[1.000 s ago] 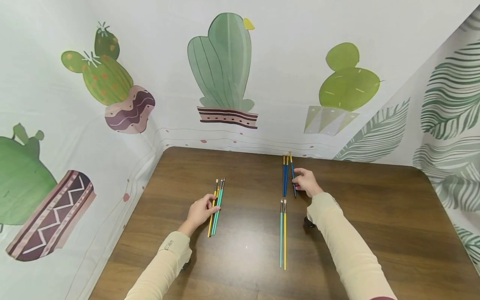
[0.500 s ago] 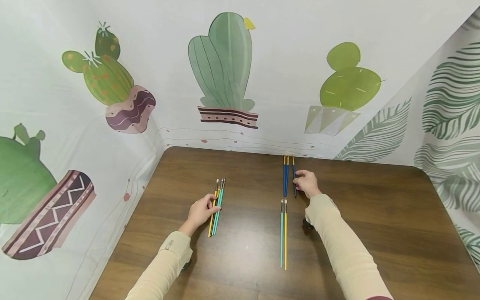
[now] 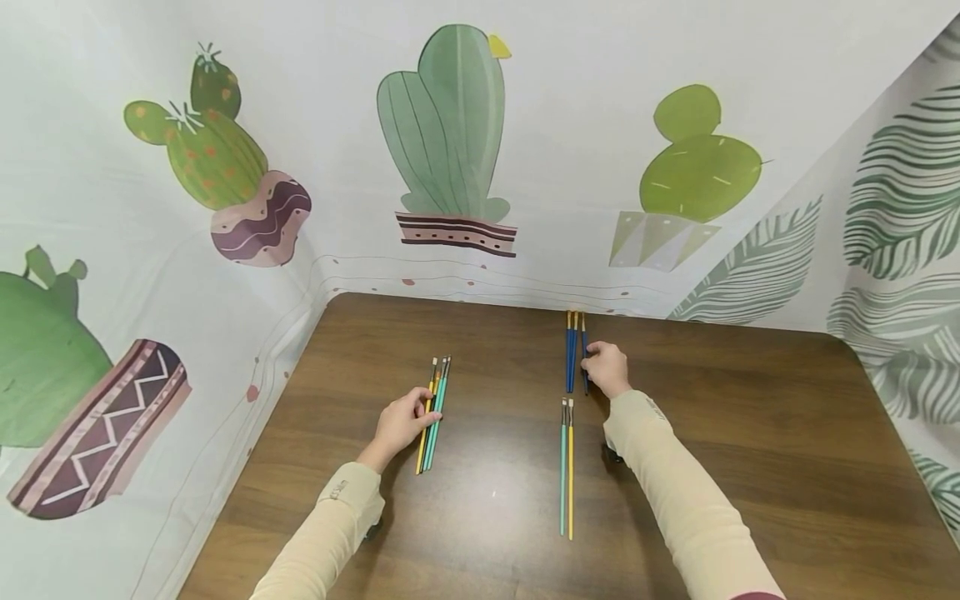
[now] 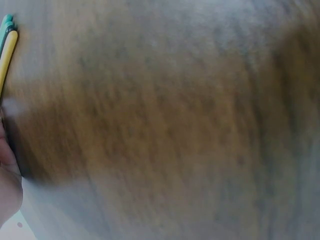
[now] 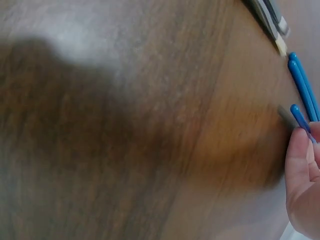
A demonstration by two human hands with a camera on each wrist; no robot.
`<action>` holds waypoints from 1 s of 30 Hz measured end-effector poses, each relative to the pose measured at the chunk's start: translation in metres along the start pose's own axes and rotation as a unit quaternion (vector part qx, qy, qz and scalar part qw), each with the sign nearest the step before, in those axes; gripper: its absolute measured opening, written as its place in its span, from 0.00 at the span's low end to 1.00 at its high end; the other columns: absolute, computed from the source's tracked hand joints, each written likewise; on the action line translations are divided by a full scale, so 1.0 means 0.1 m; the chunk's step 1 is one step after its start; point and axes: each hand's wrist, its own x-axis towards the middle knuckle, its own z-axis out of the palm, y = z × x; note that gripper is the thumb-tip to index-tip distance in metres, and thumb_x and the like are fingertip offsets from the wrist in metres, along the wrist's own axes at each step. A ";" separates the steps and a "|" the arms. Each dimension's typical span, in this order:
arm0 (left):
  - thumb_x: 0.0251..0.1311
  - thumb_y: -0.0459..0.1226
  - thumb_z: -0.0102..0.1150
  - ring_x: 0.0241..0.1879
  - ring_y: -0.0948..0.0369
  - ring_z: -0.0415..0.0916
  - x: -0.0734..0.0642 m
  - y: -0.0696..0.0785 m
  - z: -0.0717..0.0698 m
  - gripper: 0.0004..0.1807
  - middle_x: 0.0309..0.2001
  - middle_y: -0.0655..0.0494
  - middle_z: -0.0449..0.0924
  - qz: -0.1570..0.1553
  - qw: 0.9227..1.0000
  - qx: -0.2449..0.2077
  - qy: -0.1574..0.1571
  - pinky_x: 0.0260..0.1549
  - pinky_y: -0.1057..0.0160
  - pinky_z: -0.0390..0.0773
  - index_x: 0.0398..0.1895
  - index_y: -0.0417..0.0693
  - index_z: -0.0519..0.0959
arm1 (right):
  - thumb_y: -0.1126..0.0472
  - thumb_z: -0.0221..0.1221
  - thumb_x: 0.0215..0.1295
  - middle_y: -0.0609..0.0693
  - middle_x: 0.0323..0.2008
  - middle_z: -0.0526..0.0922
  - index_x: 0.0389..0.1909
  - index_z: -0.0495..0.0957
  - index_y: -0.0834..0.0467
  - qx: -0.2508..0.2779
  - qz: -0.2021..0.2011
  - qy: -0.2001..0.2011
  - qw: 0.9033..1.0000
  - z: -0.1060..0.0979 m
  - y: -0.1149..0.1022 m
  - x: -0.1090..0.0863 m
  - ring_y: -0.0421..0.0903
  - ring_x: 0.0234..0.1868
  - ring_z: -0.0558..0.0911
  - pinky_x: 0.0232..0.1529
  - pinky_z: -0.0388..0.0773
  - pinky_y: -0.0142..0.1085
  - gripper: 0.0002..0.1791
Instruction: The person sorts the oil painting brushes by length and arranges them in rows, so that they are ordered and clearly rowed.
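In the head view my right hand [image 3: 609,369] pinches a blue paintbrush [image 3: 584,337] between thumb and fingers, close to the table near its back edge. Its handle end [image 5: 297,113] pokes out past my fingertips in the right wrist view. Just left of it lie two blue paintbrushes [image 3: 572,358] side by side, bristles toward the wall. My left hand [image 3: 401,423] holds a bundle of yellow and teal paintbrushes [image 3: 437,433] on the left part of the table, fingers over them and thumb at the right side. The palm hides part of the bundle.
A teal paintbrush [image 3: 563,475] and a yellow paintbrush [image 3: 571,475] lie parallel nearer the front, below the blue ones. The brown wooden table [image 3: 495,358] meets a cloth-covered wall [image 3: 570,167] printed with cacti along its back and left edges.
My right hand has shifted slightly left, bringing its blue paintbrush nearer the other two. That brush first straightened from a slant to nearly parallel. My left hand has stayed in place.
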 end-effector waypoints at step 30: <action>0.49 0.47 0.61 0.17 0.66 0.61 -0.01 0.01 -0.01 0.18 0.19 0.63 0.66 0.001 1.000 0.000 -0.008 0.19 0.68 0.60 0.41 0.51 0.72 | 0.69 0.54 0.55 0.63 0.34 0.80 0.43 0.73 0.68 0.067 0.001 -0.018 0.998 0.07 0.00 0.03 0.46 0.21 0.79 0.23 0.76 0.35 0.14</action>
